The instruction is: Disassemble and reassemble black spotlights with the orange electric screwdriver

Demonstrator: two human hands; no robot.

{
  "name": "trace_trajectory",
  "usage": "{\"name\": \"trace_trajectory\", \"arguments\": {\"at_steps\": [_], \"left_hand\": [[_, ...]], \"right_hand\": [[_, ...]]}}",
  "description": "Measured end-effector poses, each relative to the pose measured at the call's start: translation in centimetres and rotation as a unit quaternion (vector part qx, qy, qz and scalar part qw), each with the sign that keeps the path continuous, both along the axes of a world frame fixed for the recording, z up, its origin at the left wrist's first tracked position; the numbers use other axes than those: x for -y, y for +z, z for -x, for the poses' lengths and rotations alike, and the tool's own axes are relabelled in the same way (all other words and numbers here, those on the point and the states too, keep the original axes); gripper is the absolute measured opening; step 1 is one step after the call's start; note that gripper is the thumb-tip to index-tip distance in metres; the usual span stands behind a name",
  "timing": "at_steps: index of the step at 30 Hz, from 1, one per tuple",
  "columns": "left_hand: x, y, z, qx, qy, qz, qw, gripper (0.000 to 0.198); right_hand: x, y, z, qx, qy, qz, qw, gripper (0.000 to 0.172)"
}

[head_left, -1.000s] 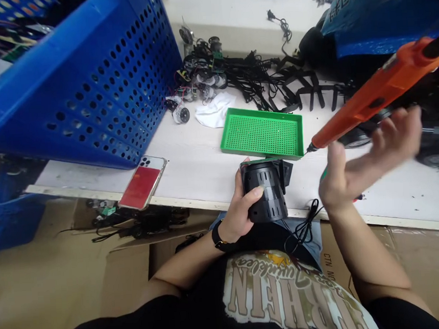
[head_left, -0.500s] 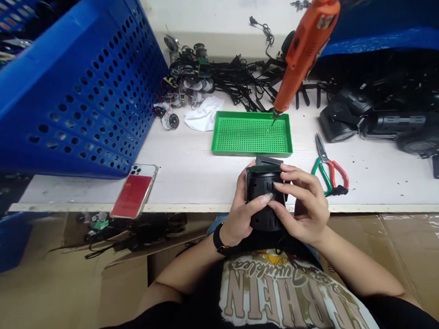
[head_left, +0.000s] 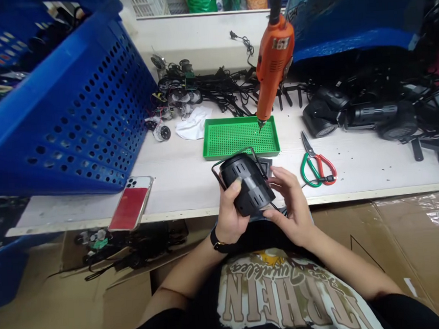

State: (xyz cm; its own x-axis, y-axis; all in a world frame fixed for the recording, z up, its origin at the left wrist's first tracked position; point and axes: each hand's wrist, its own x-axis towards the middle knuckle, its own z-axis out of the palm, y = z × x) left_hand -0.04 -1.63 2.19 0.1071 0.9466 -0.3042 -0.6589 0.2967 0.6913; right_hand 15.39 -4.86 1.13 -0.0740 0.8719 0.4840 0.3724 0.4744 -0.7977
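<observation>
In the head view, the left hand (head_left: 229, 215) is clenched around the black lamp housing (head_left: 247, 187), thumb across its slotted side. The right hand (head_left: 291, 205) grasps the same housing from the other side, fingertips on its square rear plate and thumb below. A second ago that right hand was open in the air beside the orange electric screwdriver (head_left: 271, 73), which swung out at a slant. Now the hand has come down onto the housing and the screwdriver hangs on its own, close to upright. Its tip is just above the far right corner of the green tray (head_left: 240, 136). The housing itself has also changed: half a second ago it stood upright between both hands, and now it is tipped over, round end up and to the left, with its thin wire bracket (head_left: 219, 167) showing. It sits at the front edge of the workbench (head_left: 370, 171), just in front of the tray and above the person's lap. Judging by this, the tool is set aside and the work has passed to bare-handed turning of the housing. The scissors (head_left: 317, 164) lie to the right of the tray, and the phone (head_left: 131, 208) lies well to the left by the blue crate (head_left: 65, 108). None of these is touched.
</observation>
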Motion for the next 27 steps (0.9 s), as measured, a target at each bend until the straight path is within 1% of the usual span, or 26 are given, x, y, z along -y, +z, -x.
{"name": "trace_trajectory", "arguments": {"at_steps": [2, 5, 7, 9, 12, 14, 16, 17, 19, 20, 21, 23, 25, 27], "left_hand": [[-0.3, -0.1, 0.0, 0.026, 0.012, 0.030, 0.999, 0.055], [-0.5, 0.0, 0.1, 0.055, 0.008, 0.059, 0.997, 0.054], [-0.4, 0.1, 0.2, 0.066, 0.004, 0.069, 0.995, 0.054], [-0.2, 0.3, 0.3, 0.074, -0.007, 0.063, 0.995, 0.055], [0.1, 0.4, 0.7, 0.072, -0.032, 0.025, 0.997, 0.061], [0.2, 0.2, 1.1, 0.058, -0.056, -0.003, 0.997, 0.066], [0.4, -0.3, 1.3, 0.032, -0.081, -0.040, 0.995, 0.069], [0.5, -0.7, 1.3, 0.011, -0.082, -0.068, 0.994, 0.068], [0.8, -1.4, 1.3, -0.046, -0.064, -0.141, 0.987, 0.065], [1.0, -1.7, 1.2, -0.077, -0.054, -0.177, 0.980, 0.064], [1.2, -1.9, 1.1, -0.103, -0.049, -0.207, 0.972, 0.064], [1.6, -2.2, 0.8, -0.133, -0.059, -0.243, 0.959, 0.067], [2.0, -2.1, 0.6, -0.136, -0.078, -0.250, 0.955, 0.068], [2.3, -1.8, 0.4, -0.132, -0.093, -0.242, 0.957, 0.071]], "right_hand": [[0.3, -0.2, 0.0, 0.014, 0.019, 0.013, 1.000, 0.066], [0.6, -0.1, 0.3, 0.029, 0.001, -0.006, 1.000, 0.059], [0.7, 0.0, 0.5, 0.023, -0.006, -0.012, 1.000, 0.056], [0.7, 0.1, 0.6, 0.026, -0.007, -0.031, 0.999, 0.054], [0.9, 0.0, 0.6, 0.034, -0.003, -0.066, 0.997, 0.055], [1.1, -0.2, 0.4, 0.022, 0.004, -0.071, 0.997, 0.055], [1.2, -0.2, 0.0, -0.019, 0.028, -0.046, 0.998, 0.060], [1.2, 0.0, -0.2, -0.051, 0.045, -0.024, 0.997, 0.065], [0.8, 0.5, -0.7, -0.117, 0.084, 0.038, 0.989, 0.074], [0.5, 0.8, -0.8, -0.143, 0.101, 0.069, 0.982, 0.074], [0.2, 1.2, -0.9, -0.166, 0.110, 0.093, 0.976, 0.068], [-0.3, 1.8, -1.0, -0.204, 0.109, 0.115, 0.966, 0.052], [-0.6, 1.9, -0.7, -0.234, 0.086, 0.104, 0.963, 0.039], [-0.6, 1.7, -0.4, -0.240, 0.060, 0.079, 0.966, 0.037]]}}
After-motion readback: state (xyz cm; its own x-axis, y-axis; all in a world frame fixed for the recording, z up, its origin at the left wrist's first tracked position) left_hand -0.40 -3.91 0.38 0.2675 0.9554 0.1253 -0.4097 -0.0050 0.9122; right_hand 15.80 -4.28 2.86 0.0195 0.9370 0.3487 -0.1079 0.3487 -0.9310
